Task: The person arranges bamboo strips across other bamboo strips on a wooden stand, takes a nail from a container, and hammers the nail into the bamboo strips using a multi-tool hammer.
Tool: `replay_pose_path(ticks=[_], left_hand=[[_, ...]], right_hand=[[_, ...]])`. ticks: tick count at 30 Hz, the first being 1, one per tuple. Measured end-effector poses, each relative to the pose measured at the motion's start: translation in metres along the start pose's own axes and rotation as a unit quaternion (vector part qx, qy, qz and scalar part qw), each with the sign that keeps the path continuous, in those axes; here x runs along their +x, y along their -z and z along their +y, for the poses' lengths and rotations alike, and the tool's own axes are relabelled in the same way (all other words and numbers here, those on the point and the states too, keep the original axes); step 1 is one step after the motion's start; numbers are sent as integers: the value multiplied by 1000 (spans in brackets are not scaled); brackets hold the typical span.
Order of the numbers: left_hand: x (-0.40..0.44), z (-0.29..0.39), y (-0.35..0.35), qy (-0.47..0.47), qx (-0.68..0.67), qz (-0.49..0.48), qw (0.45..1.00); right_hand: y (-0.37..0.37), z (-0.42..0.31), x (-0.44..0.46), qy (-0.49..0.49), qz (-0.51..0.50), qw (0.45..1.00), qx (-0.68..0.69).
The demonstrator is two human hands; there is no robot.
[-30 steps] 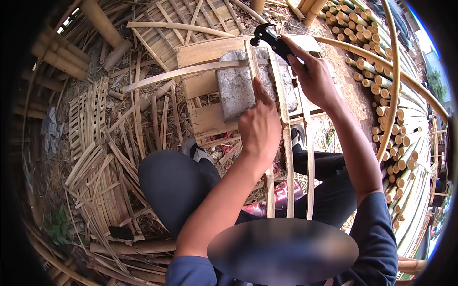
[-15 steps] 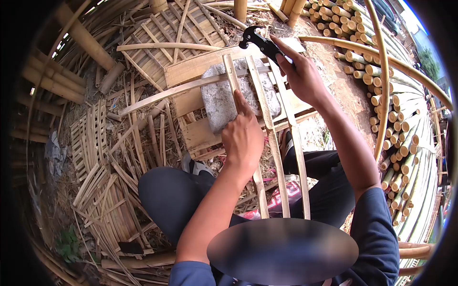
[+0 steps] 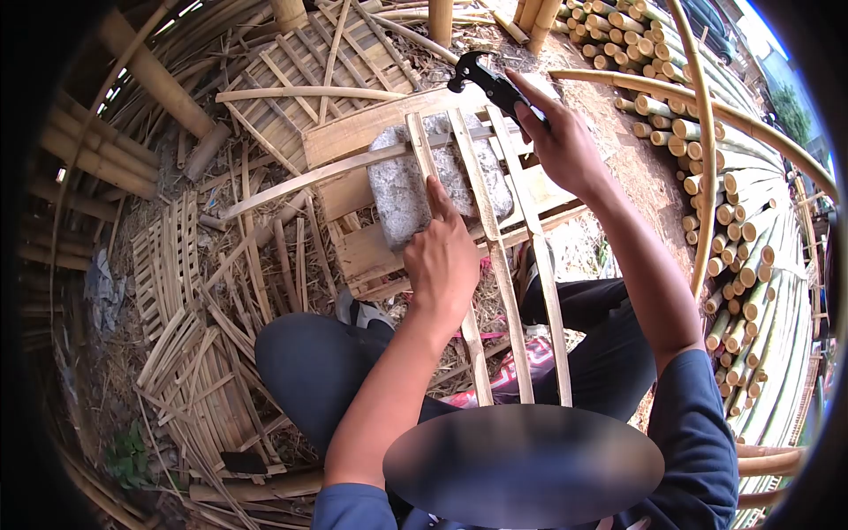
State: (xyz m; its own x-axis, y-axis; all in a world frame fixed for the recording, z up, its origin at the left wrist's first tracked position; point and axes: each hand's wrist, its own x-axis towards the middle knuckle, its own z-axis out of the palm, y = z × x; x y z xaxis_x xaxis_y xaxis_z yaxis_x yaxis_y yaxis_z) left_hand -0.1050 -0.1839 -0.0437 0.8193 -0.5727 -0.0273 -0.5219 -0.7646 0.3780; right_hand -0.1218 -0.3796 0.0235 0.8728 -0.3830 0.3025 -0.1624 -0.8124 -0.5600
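Observation:
My left hand [image 3: 442, 265] is closed around a narrow bamboo strip [image 3: 419, 141], its index finger stretched along the top. Two more long strips, a middle one [image 3: 508, 300] and a right one [image 3: 541, 256], run beside it toward my lap. Their far ends meet a crosswise bamboo strip [image 3: 309, 182] over a rough grey stone block [image 3: 393, 205]. Raised to the right of the block, my right hand [image 3: 567, 148] grips a black claw hammer [image 3: 495, 87], its head pointing away to the upper left. The hammer touches none of the strips.
Wooden planks [image 3: 349, 132] lie under the stone. Slatted bamboo panels [image 3: 291, 71] and loose strips [image 3: 203, 380] cover the ground at the left. A large stack of bamboo poles [image 3: 742, 247] fills the right side, with a curved pole [image 3: 702, 132] in front of it.
The strips and my left hand have shifted slightly to the left. The hammer in my right hand is a touch lower and further right.

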Motion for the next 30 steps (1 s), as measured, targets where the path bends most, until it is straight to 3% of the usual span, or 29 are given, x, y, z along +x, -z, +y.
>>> replay_pose_path(ticks=[2, 8, 9, 14, 18, 30], left_hand=[[1, 4, 11, 30, -37, -61, 997], [2, 1, 5, 2, 15, -4, 1000], [0, -1, 2, -21, 74, 56, 995], [3, 2, 0, -1, 92, 52, 994], [5, 3, 3, 6, 52, 31, 998], [8, 6, -13, 26, 91, 73, 993]], right_hand=[[2, -1, 0, -1, -2, 1000, -10], [-3, -1, -3, -6, -1, 1000, 4], [-3, -3, -4, -12, -5, 1000, 0], [-10, 11, -5, 8, 0, 1000, 3], [-10, 6, -5, -42, -26, 998, 39], [-20, 10, -5, -28, -40, 992, 115]])
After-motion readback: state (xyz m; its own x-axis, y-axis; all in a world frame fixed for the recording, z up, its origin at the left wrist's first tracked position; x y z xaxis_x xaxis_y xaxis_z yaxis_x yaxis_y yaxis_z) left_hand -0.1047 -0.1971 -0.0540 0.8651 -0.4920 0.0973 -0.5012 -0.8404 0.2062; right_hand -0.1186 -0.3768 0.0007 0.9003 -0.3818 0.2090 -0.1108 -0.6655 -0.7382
